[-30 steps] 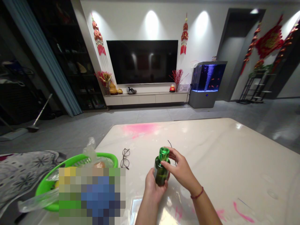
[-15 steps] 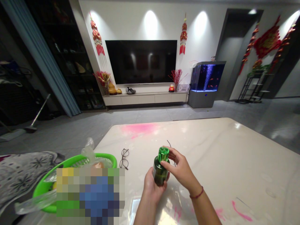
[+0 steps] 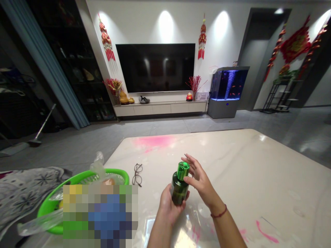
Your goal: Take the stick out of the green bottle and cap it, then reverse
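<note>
My left hand [image 3: 169, 205] is wrapped round a dark green glass bottle [image 3: 179, 191], holding it nearly upright, tilted a little to the right, above the table. A shiny, ridged green cap [image 3: 183, 170] sits on the bottle's top. My right hand [image 3: 200, 177] is beside the cap with its fingers spread. Its thumb tip lies at the cap's lower edge; whether it touches is hard to tell. A dark red cord circles the right wrist.
A pale glossy table [image 3: 248, 172] bears pink smears. Folded-out eyeglasses [image 3: 138, 175] lie left of the bottle. At the left stands a green basket [image 3: 46, 206] with plastic bags, partly pixelated. A thin dark object is mostly hidden behind my right hand.
My right hand's fingers have loosened from the cap and spread apart. The bottle has shifted slightly right and tilted a bit more, still in my left hand.
</note>
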A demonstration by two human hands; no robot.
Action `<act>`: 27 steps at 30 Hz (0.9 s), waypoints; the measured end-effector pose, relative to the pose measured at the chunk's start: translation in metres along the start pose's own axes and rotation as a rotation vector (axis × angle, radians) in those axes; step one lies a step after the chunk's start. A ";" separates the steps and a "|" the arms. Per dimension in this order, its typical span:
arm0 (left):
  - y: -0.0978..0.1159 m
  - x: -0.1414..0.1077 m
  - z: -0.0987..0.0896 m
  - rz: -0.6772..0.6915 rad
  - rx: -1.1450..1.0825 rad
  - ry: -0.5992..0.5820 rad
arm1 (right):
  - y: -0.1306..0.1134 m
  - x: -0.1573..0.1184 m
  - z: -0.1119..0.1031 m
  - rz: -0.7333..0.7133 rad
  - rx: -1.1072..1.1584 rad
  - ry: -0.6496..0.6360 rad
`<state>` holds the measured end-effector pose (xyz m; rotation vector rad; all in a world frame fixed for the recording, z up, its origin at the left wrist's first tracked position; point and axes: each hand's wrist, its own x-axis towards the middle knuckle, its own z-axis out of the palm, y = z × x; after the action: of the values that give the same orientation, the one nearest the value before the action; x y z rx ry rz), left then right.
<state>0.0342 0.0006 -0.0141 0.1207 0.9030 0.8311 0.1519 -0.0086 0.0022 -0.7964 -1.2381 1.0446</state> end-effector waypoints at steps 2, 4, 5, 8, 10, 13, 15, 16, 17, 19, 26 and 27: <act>0.000 0.000 0.000 0.008 -0.016 0.013 | 0.002 0.001 0.002 -0.014 -0.036 0.055; 0.002 0.000 -0.001 0.022 -0.038 0.033 | 0.002 0.001 0.005 -0.008 -0.069 0.104; 0.003 0.000 -0.001 0.034 -0.052 0.048 | 0.002 0.002 0.006 0.000 -0.080 0.120; 0.006 0.000 -0.002 0.093 -0.085 0.096 | 0.002 0.002 0.010 0.019 -0.094 0.121; 0.008 0.000 -0.004 0.127 -0.091 0.117 | 0.002 0.002 0.013 0.022 -0.112 0.103; 0.009 0.001 -0.005 0.156 -0.077 0.133 | 0.005 0.002 0.017 0.020 -0.143 0.091; 0.008 0.002 -0.005 0.172 -0.063 0.140 | 0.008 0.003 0.019 0.014 -0.143 0.099; 0.008 0.003 -0.005 0.174 -0.058 0.139 | 0.010 0.003 0.020 0.010 -0.141 0.107; 0.007 0.003 -0.005 0.172 -0.054 0.134 | 0.011 0.004 0.021 0.008 -0.141 0.116; 0.006 0.004 -0.005 0.160 -0.049 0.121 | 0.011 0.004 0.022 0.012 -0.143 0.132; 0.005 0.005 -0.003 0.130 -0.018 0.109 | 0.005 0.004 0.024 0.025 -0.136 0.168; 0.005 0.005 -0.002 0.125 -0.015 0.102 | 0.005 0.004 0.024 0.022 -0.131 0.172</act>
<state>0.0312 0.0075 -0.0167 0.1235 0.9921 0.9671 0.1274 -0.0047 0.0038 -0.9824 -1.1613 0.8990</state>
